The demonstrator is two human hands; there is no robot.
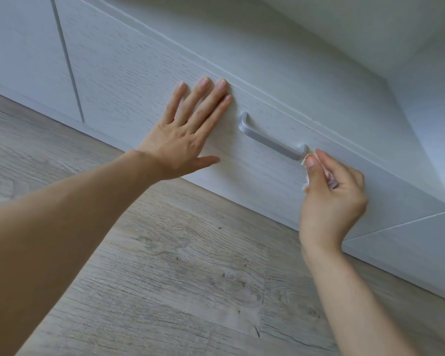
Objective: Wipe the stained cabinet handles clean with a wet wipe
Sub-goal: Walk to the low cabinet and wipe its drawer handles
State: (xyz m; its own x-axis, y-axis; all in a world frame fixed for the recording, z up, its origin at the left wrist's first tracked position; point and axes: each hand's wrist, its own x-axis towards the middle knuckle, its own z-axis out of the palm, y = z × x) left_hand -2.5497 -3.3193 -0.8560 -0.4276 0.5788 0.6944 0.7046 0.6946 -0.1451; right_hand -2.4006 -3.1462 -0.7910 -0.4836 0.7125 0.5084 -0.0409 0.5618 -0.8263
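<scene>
A silver bar handle [270, 138] sits on a low white drawer front [144, 80]. My left hand [188, 132] lies flat on the drawer front just left of the handle, fingers straight and spread. My right hand [332, 196] pinches a small crumpled wet wipe [306, 160] between thumb and fingers and holds it against the handle's right end. Most of the wipe is hidden inside the hand.
A second white cabinet door [18, 60] adjoins on the left, with a dark gap between. A white side panel [421, 242] juts out at the right. Grey wood-look flooring [177, 278] runs below the cabinet.
</scene>
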